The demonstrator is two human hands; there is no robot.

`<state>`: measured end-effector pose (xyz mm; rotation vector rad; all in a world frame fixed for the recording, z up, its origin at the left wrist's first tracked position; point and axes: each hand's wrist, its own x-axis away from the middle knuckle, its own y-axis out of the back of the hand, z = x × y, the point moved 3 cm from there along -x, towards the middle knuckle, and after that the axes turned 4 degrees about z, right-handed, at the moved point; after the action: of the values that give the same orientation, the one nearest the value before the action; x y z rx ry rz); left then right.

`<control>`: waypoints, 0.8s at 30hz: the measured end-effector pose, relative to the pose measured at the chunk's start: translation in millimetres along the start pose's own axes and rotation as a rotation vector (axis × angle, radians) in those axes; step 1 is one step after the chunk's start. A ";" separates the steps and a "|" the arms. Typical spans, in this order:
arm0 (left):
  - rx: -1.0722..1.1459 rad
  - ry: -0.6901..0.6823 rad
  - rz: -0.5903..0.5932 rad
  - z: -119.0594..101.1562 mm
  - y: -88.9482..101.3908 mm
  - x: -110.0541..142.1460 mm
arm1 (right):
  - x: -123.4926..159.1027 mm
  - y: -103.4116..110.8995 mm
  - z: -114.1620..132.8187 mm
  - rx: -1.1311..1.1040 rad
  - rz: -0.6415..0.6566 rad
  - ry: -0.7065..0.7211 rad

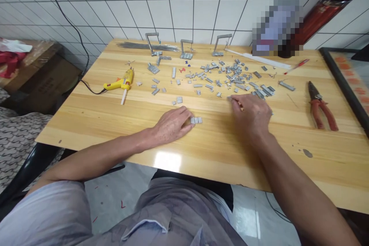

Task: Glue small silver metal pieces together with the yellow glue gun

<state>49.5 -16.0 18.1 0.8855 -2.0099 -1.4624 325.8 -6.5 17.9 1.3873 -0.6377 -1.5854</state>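
1. The left hand (173,125), loosely curved, has thumb and forefinger at the left end of a row of grey pieces (197,120) on the counter (213,153); I cannot tell whether it grips.
2. The right hand (253,113) is curled, fingertips at a small grey piece (229,98); its hold is unclear.
3. Pixelation masks an upright object (273,27).
4. Print on the cardboard box (52,71) is illegible.

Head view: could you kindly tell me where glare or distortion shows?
In the head view, white glare marks the table near its front edge; pixelation covers something beside the red cylinder; tile lines splay outward, suggesting wide-angle distortion; soft shadow lies beside the right forearm.
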 end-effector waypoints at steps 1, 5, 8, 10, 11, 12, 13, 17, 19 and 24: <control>0.001 -0.009 0.000 1.3 0.4 0.6 | -2.1 0.2 -5.8 0.027 -0.009 -0.032; 0.027 -0.039 -0.030 7.6 1.6 5.1 | -3.2 -4.6 -15.3 0.134 0.007 -0.033; 0.083 -0.060 -0.089 12.0 1.0 8.6 | 0.2 -8.4 -11.1 0.130 0.008 0.003; 0.115 -0.077 -0.126 14.4 -0.2 10.6 | 1.1 -8.7 -6.8 0.072 -0.009 0.020; 0.123 -0.082 -0.139 15.5 -0.9 11.4 | 0.7 -8.5 -4.7 0.036 -0.006 0.029; 0.127 -0.086 -0.146 16.5 -1.6 12.0 | -0.2 -8.3 -2.6 0.003 0.009 0.037; 0.128 -0.090 -0.148 17.2 -2.3 12.5 | -1.6 -8.3 -0.5 -0.023 0.034 0.045; 0.126 -0.098 -0.127 17.5 -5.0 12.3 | -10.0 -8.7 8.0 -0.056 0.132 0.078; 0.122 -0.089 -0.113 16.5 -5.6 11.4 | -15.6 -9.6 11.7 -0.043 0.159 0.105; 0.111 -0.084 -0.070 13.2 -5.9 9.1 | -34.4 -16.0 15.5 0.027 0.178 0.138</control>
<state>35.2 -15.7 8.7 0.9639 -2.1591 -1.4600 304.8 28.1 24.9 1.4062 -0.6815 -1.3332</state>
